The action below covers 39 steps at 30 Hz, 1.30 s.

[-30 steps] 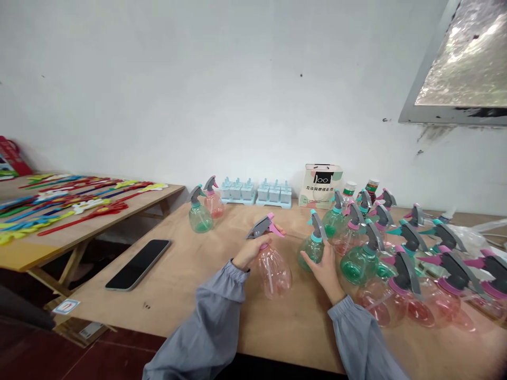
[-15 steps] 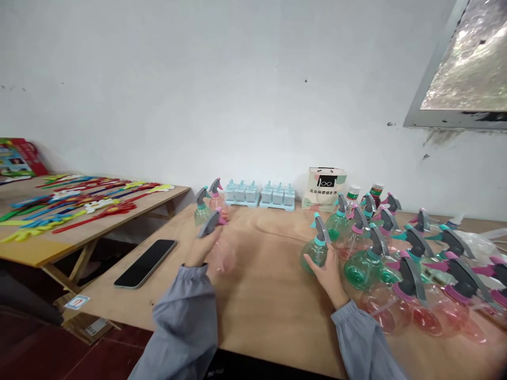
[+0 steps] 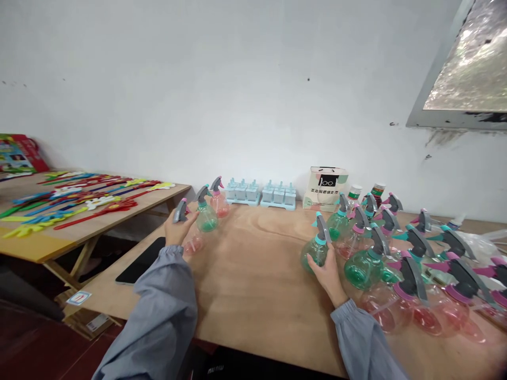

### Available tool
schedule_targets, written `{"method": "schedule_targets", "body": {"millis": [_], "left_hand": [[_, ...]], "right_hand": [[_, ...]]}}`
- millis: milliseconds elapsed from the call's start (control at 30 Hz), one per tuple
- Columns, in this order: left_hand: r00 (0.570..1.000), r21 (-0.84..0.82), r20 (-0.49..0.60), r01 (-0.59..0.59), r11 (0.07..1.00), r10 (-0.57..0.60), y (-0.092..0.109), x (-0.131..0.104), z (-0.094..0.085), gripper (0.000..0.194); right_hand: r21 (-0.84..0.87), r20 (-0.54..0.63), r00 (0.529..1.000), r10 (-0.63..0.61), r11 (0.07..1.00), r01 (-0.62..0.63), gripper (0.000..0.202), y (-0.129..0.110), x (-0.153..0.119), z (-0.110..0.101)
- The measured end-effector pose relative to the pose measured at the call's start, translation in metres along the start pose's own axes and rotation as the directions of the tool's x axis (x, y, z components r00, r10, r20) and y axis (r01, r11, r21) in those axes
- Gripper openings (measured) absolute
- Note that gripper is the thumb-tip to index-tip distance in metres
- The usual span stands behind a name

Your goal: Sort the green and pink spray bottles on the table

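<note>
My left hand [image 3: 179, 230] is wrapped round a pink spray bottle [image 3: 193, 243] with a grey trigger head, beside the phone. Just right of it stand a green spray bottle [image 3: 207, 217] and, behind that, another pink spray bottle [image 3: 220, 205]. On the right, my right hand [image 3: 325, 269] grips a green spray bottle [image 3: 312, 249] with a teal collar, its fingers round the lower body. Several more green and pink spray bottles [image 3: 362, 267] stand in a cluster to the right of that hand.
A black phone [image 3: 139, 264] lies at the table's left, partly behind my left sleeve. Pale blue moulds [image 3: 278, 196] and a paper bag [image 3: 325, 189] stand by the wall. Colourful hand-shaped sticks [image 3: 99, 207] cover the left table. Clear plastic [image 3: 475, 244] lies far right.
My left hand has moved left with the pink bottle, towards the phone, uncovering the green bottle behind. My right hand stays on its green bottle in nearly the same place.
</note>
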<state>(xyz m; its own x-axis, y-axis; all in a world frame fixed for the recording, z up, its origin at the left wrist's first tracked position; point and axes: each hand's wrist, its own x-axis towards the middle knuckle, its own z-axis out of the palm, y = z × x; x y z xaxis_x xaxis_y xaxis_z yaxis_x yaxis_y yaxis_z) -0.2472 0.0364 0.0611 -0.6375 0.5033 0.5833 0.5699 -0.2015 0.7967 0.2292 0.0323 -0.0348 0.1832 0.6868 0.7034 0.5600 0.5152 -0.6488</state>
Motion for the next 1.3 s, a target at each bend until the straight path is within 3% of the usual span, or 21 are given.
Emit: {"method": "schedule_targets", "body": {"millis": [100, 200, 400, 467, 533, 600, 667, 733, 767, 800, 833, 867, 900, 933, 1000, 1067, 1167, 1233, 1300], "left_hand": [[0.997, -0.049, -0.033, -0.069, 0.996, 0.067, -0.014, 0.011, 0.005, 0.058], [0.998, -0.111, -0.008, -0.066, 0.992, 0.065, -0.024, 0.019, 0.009, 0.059], [0.997, -0.146, 0.030, -0.066, 0.987, 0.071, -0.022, 0.024, 0.012, 0.064], [0.996, -0.097, 0.002, -0.088, 0.991, 0.088, -0.018, 0.022, 0.009, 0.072], [0.985, -0.035, -0.115, -0.136, 0.990, 0.131, -0.012, 0.018, 0.002, 0.075], [0.920, 0.036, -0.347, -0.183, 0.983, 0.184, -0.002, 0.007, -0.005, 0.070], [0.792, 0.103, -0.552, -0.244, 0.964, 0.259, 0.014, -0.012, -0.008, 0.071], [0.719, 0.106, -0.583, -0.396, 0.912, 0.380, 0.039, -0.041, -0.002, 0.081], [0.698, 0.061, -0.557, -0.507, 0.860, 0.451, 0.054, -0.060, 0.004, 0.079], [0.725, -0.031, -0.465, -0.587, 0.809, 0.508, 0.070, -0.081, 0.014, 0.065], [0.781, -0.158, -0.267, -0.613, 0.774, 0.564, 0.086, -0.102, 0.026, 0.049], [0.804, -0.301, -0.031, -0.574, 0.761, 0.594, 0.102, -0.123, 0.039, 0.041], [0.767, -0.393, 0.233, -0.488, 0.779, 0.598, 0.116, -0.144, 0.054, 0.048], [0.720, -0.454, 0.388, -0.395, 0.799, 0.576, 0.128, -0.162, 0.069, 0.064], [0.622, -0.516, 0.592, -0.198, 0.834, 0.513, 0.146, -0.189, 0.097, 0.086], [0.587, -0.548, 0.667, -0.032, 0.836, 0.460, 0.155, -0.204, 0.120, 0.090], [0.643, -0.566, 0.657, 0.075, 0.821, 0.395, 0.155, -0.209, 0.136, 0.069], [0.672, -0.567, 0.641, 0.087, 0.819, 0.371, 0.151, -0.206, 0.137, 0.055], [0.684, -0.570, 0.634, 0.098, 0.816, 0.361, 0.146, -0.203, 0.134, 0.049]], "right_hand": [[0.021, 0.026, 1.000, 0.000, 1.000, -0.001, 0.071, -0.002, -0.001, -0.001], [0.054, 0.045, 0.999, 0.020, 0.998, -0.022, 0.079, -0.005, -0.002, -0.001], [0.047, -0.009, 0.992, 0.127, 0.991, -0.126, 0.095, -0.004, -0.003, 0.003], [0.065, 0.006, 0.987, 0.159, 0.985, -0.159, 0.096, -0.003, -0.004, 0.004], [0.084, 0.033, 0.985, 0.169, 0.982, -0.171, 0.096, -0.003, -0.006, 0.004], [0.098, 0.056, 0.985, 0.162, 0.981, -0.167, 0.095, -0.005, -0.008, 0.006], [0.112, 0.071, 0.987, 0.141, 0.983, -0.149, 0.092, -0.008, -0.011, 0.008], [0.120, 0.079, 0.991, 0.108, 0.986, -0.117, 0.090, -0.012, -0.015, 0.013], [0.119, 0.082, 0.993, 0.086, 0.988, -0.095, 0.090, -0.014, -0.018, 0.015], [0.117, 0.087, 0.994, 0.061, 0.991, -0.071, 0.091, -0.016, -0.021, 0.018], [0.114, 0.093, 0.995, 0.036, 0.992, -0.046, 0.092, -0.018, -0.025, 0.021], [0.112, 0.100, 0.995, 0.013, 0.993, -0.025, 0.092, -0.020, -0.029, 0.024], [0.112, 0.113, 0.994, -0.004, 0.994, -0.008, 0.093, -0.021, -0.033, 0.028], [0.114, 0.131, 0.991, -0.017, 0.993, 0.002, 0.094, -0.022, -0.037, 0.031], [0.117, 0.175, 0.984, -0.031, 0.993, 0.010, 0.097, -0.023, -0.044, 0.037], [0.107, 0.228, 0.973, -0.037, 0.994, 0.013, 0.102, -0.025, -0.049, 0.041], [0.063, 0.302, 0.952, -0.041, 0.998, 0.023, 0.101, -0.037, -0.057, 0.033], [0.029, 0.304, 0.950, -0.073, 0.997, 0.067, 0.085, -0.050, -0.065, 0.011], [0.002, 0.252, 0.953, -0.170, 0.985, 0.175, 0.063, -0.062, -0.074, -0.027]]}}
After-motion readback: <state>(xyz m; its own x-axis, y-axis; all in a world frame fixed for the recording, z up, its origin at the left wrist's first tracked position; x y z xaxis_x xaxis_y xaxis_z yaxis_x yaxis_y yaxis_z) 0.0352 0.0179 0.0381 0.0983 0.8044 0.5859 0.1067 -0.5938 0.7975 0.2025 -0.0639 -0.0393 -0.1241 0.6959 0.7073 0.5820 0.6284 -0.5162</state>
